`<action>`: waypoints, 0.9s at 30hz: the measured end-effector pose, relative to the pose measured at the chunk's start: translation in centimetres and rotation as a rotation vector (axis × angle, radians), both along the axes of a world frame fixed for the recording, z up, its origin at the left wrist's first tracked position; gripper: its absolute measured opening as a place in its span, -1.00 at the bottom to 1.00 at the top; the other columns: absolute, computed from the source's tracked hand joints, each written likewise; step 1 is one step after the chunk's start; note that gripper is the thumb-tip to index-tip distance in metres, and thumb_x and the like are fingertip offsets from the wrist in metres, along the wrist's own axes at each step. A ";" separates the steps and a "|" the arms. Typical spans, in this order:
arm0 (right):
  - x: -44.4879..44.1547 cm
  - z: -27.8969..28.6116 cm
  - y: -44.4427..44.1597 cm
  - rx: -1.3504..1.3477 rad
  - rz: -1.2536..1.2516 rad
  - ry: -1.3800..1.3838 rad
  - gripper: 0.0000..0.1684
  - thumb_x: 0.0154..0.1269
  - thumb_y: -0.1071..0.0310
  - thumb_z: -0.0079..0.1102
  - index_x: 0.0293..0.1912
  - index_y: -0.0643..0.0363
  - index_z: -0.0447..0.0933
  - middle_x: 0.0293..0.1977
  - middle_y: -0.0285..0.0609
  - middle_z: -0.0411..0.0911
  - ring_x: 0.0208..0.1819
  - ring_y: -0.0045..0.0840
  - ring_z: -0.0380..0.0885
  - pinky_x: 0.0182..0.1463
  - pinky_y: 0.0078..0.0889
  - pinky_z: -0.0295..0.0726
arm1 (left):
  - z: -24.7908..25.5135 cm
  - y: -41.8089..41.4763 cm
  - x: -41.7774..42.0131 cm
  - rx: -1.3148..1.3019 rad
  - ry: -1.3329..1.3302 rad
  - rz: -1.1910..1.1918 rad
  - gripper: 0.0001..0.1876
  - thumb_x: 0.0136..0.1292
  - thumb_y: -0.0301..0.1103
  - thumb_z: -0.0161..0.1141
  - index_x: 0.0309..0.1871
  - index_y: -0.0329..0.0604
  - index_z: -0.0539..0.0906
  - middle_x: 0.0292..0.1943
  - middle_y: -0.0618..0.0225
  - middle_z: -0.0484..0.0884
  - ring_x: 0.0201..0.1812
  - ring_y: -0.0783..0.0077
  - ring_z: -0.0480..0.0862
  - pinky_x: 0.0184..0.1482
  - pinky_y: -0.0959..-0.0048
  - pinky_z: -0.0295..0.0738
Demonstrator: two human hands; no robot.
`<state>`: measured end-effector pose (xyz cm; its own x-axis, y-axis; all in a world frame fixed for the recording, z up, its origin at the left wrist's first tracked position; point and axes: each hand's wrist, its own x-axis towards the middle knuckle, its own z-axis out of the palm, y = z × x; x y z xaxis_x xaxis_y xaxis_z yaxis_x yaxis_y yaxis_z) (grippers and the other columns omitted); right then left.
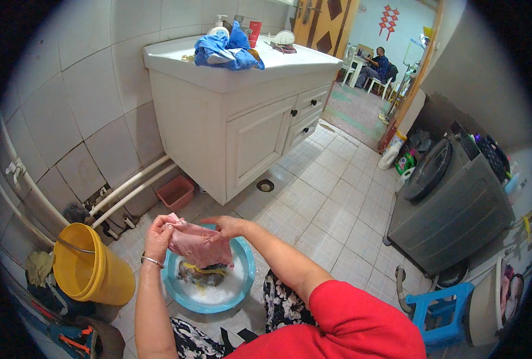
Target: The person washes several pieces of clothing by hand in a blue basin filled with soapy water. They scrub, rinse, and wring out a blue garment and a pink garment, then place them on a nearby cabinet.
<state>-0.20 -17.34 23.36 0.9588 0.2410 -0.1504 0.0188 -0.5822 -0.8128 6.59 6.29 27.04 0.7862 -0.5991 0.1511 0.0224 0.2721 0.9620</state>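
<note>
A wet pink cloth (198, 244) hangs between my two hands over a light-blue plastic basin (246, 287). My left hand (159, 233), with a bracelet on its wrist, pinches the cloth's upper left corner. At the cloth's upper right side, my right hand (226, 228) grips it with the fingers curled over it; the fingertips are partly hidden. Below the cloth, dark fabric with yellow parts (203, 274) lies in white suds (212, 294) inside the basin.
A yellow bucket (113, 278) stands left of the basin, a small pink tub (176, 193) beyond it. Ahead is a white vanity cabinet (189, 116) with blue cloth (230, 54) on top. At right are a grey washing machine (449, 220) and a blue stool (443, 309). A person (378, 67) sits beyond the doorway.
</note>
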 end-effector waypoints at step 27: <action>-0.7 3.4 -0.6 -0.117 -0.059 0.114 -0.40 -0.14 0.02 0.40 -0.11 0.15 0.56 -0.25 -0.16 0.61 -0.22 -0.50 0.57 -0.12 -0.38 0.55 | -1.0 1.1 1.4 1.127 -0.635 -0.054 -0.58 0.03 -0.01 0.14 -0.45 -0.30 0.63 -0.49 -0.05 0.61 -0.49 0.10 0.61 -0.36 0.23 0.48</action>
